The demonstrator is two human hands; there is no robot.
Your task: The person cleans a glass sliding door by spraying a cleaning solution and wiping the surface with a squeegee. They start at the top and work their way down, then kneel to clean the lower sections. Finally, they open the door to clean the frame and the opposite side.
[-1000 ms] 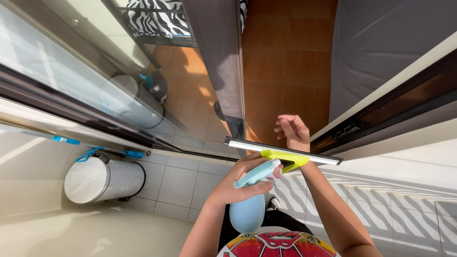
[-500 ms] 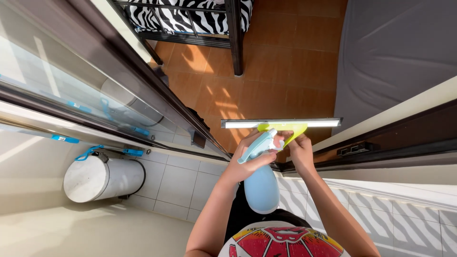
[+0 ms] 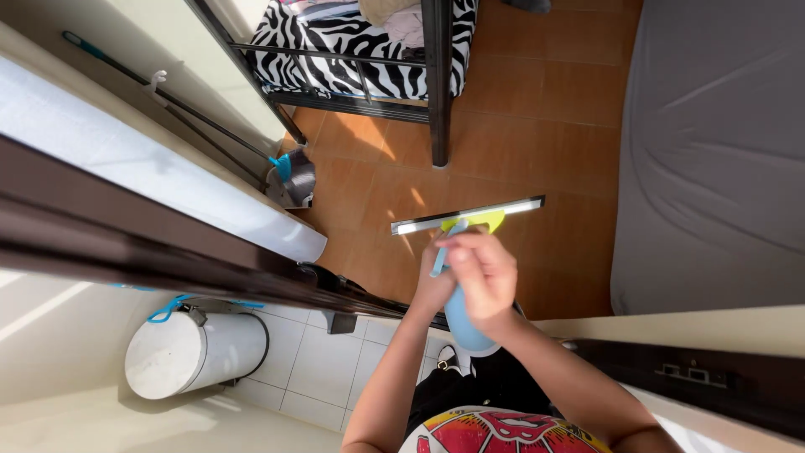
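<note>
Just below the middle of the head view, my right hand (image 3: 485, 277) is clenched around the yellow grip of the squeegee (image 3: 468, 216), whose thin blade runs nearly level from nine to three o'clock, tipped a little up at the right, so its whole edge can lie flat to the glass I face. My left hand (image 3: 434, 289) sits just behind it at about eight o'clock, wrapped round the neck of the blue bottle (image 3: 464, 323), the bottle's round body hanging down toward six o'clock against my chest; I judge I keep it tucked there so the trigger stays ready while the other hand works, though my fingers on the trigger are mostly hidden and I cannot tell how hard they press. Through the pane, at twelve o'clock, stands a bed (image 3: 352, 46) with a zebra cover on a dark frame, and at three o'clock a grey mattress (image 3: 713, 151) fills the side. A dustpan (image 3: 293, 178) leans at ten o'clock beneath a long pole. At eight o'clock a white bin (image 3: 189, 352) sits on pale tiles beside the dark door track. Against the picture from half a second ago, my hands have crossed closer together, the right one now in front of the left, the blade has tilted from level, and my head has turned so the bed and orange floor fill more of the view.
</note>
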